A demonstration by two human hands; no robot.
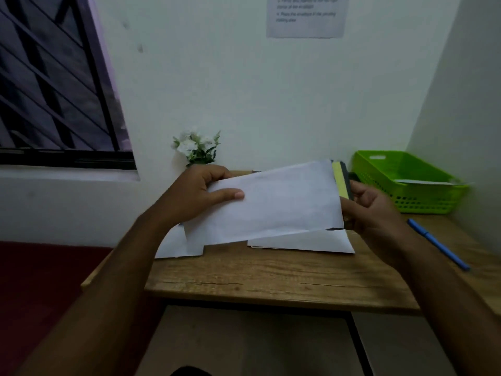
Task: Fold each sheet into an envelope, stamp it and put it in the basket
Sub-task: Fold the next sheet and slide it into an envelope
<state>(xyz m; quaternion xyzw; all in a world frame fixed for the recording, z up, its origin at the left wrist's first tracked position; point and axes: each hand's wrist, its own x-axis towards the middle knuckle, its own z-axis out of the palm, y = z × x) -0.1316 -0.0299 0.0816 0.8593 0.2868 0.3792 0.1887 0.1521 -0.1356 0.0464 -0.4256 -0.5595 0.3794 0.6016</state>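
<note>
The left hand [198,196] pinched the folded sheet [271,204] above the table [271,278], its long axis running left to right. The right hand [376,210] gripped the stamp [342,180] at the sheet's right end. The basket [423,202] lay further right, nearer that hand.

The green plastic basket [423,202] stands at the back right of the wooden table [271,275], with the blue pen [437,244] before it. In the middle lie white paper sheets [311,244], the white flowers [196,147] behind them.

Dim, cool-tinted room, soft blur (wall notice unreadable), dark vignetted corners
</note>
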